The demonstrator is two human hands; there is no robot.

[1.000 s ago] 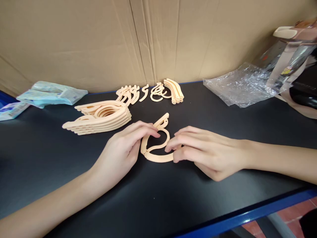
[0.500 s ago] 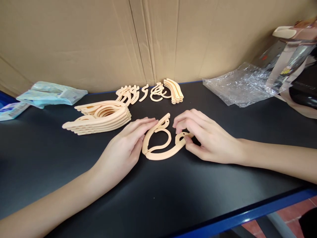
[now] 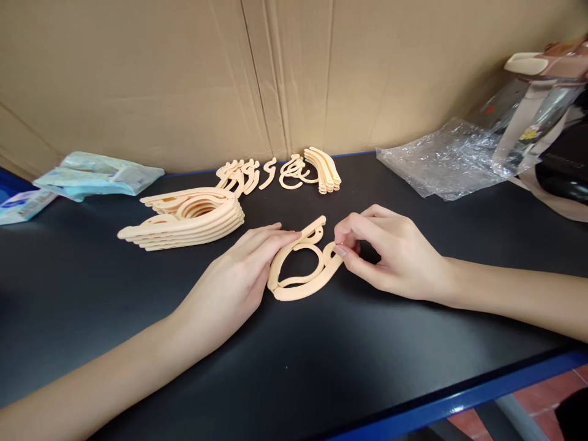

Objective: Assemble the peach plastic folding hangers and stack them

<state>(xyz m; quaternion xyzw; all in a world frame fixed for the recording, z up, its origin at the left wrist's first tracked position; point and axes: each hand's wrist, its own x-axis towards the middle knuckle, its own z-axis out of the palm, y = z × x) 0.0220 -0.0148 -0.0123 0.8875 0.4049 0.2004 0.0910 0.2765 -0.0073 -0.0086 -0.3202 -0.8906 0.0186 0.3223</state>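
Note:
A cream plastic folding hanger (image 3: 303,289) lies on the black table in front of me, its two arms folded close together around the curved hook. My left hand (image 3: 241,269) rests along the hanger's left arm, fingers stretched out and touching its outer edge. With thumb and fingers, my right hand (image 3: 386,251) pinches the end of the right arm, and the fingers hide that tip. To the left, near my left fingers, sits a stack of folded hangers (image 3: 202,220).
Along the back lie loose hook pieces (image 3: 269,173), several rings (image 3: 291,171) and a pile of hanger arms (image 3: 324,170). Blue packets (image 3: 92,174) lie at left. A clear plastic bag (image 3: 441,162) and a bottle (image 3: 546,92) are at right. A cardboard wall (image 3: 184,79) stands behind.
The hanger's two arms have come closer together, narrowing the gap around the hook. My right hand has closed into a pinch and moved slightly left; my left hand has shifted a little right.

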